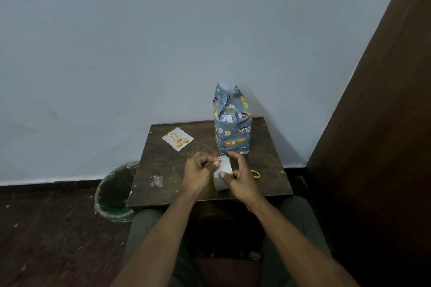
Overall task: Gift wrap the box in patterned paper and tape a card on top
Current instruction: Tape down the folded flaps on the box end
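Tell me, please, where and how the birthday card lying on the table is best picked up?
Probably at the corner nearest the person, coming from the left side with the left hand. The birthday card lies flat on the wooden table, turned like a diamond, so a pointed corner faces forward and can be lifted with a fingertip, then pinched.

My hands (200, 171) fill the near middle of the table (163, 191), closed round the tape (222, 173). Just beyond them the box (233, 128) stands tall and blocks the far right. The card (177, 138) lies far left, a crumpled scrap (157, 180) (plastic, I think) near left; bare wood between them gives passage. Something yellow (255, 173) lies right of my hands.
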